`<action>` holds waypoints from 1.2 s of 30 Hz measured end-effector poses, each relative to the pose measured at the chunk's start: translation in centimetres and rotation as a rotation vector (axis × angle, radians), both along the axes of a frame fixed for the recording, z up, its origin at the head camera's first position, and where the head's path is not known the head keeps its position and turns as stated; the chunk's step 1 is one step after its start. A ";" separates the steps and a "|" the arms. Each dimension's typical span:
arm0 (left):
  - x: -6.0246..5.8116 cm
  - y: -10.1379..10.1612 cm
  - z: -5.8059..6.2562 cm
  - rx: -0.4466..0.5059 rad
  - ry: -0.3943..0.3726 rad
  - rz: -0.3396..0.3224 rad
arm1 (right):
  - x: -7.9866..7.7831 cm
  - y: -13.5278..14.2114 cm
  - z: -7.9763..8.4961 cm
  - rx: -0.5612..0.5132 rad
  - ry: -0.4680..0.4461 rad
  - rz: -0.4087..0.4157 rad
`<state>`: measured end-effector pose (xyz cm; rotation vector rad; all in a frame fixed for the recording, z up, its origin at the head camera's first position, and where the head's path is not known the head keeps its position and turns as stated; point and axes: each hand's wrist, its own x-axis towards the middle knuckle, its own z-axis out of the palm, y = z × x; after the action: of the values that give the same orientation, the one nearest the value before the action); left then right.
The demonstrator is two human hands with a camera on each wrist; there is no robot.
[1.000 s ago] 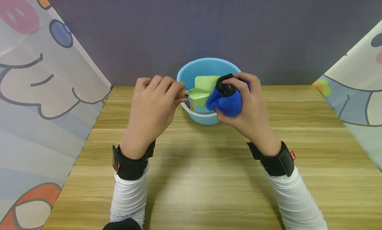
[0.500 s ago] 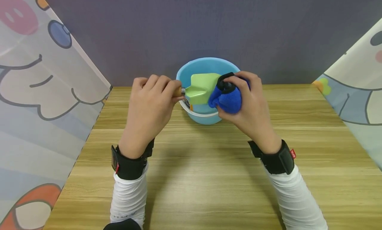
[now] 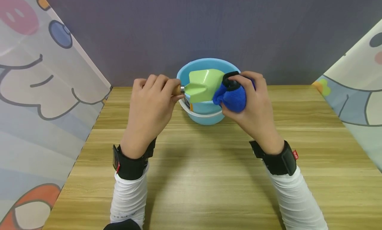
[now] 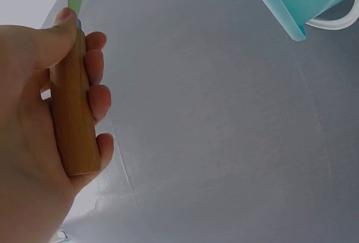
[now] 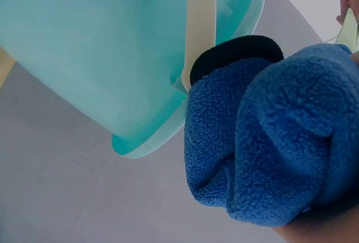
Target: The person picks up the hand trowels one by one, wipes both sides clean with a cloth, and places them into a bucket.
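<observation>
In the head view my left hand (image 3: 149, 110) grips the wooden handle of a small hand trowel. The trowel's light green blade (image 3: 203, 87) points right, over a light blue bucket (image 3: 206, 119). The left wrist view shows the fingers curled round the brown handle (image 4: 72, 108). Bunched in my right hand (image 3: 256, 105) is a blue fleecy cloth (image 3: 234, 99) with a black edge, held against or very near the blade's far end. That cloth (image 5: 280, 142) hides most of the right fingers in the right wrist view.
The bucket stands on a wood-grain table (image 3: 206, 177) against a grey back panel (image 3: 191, 27). Its white handle (image 5: 200, 24) hangs over its side. Something dark and orange (image 3: 191, 106) lies inside near the left rim. Cartoon-printed panels flank the table.
The trowel has rolled, so more of its blade face shows. My right hand and the cloth have shifted slightly right along the blade, while my left hand stays almost in place.
</observation>
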<state>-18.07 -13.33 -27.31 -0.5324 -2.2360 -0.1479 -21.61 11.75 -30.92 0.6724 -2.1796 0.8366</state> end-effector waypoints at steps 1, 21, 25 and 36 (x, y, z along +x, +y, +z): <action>0.0 0.0 0.0 0.010 -0.002 0.002 | 0.0 0.0 0.0 0.001 0.009 -0.003; -0.3 0.0 -0.6 0.020 -0.144 0.020 | 1.1 1.0 1.6 -0.125 0.095 -0.062; -0.5 0.7 -0.9 -0.029 -0.136 0.004 | 1.7 0.3 1.8 -0.124 0.120 -0.014; -0.3 2.6 -1.3 -0.135 -0.086 -0.077 | 2.4 -1.9 0.6 0.083 0.153 0.085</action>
<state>-18.40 -10.73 -28.66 -0.6974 -2.3210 -0.0603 -19.24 9.83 -30.30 0.8479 -2.0690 0.7159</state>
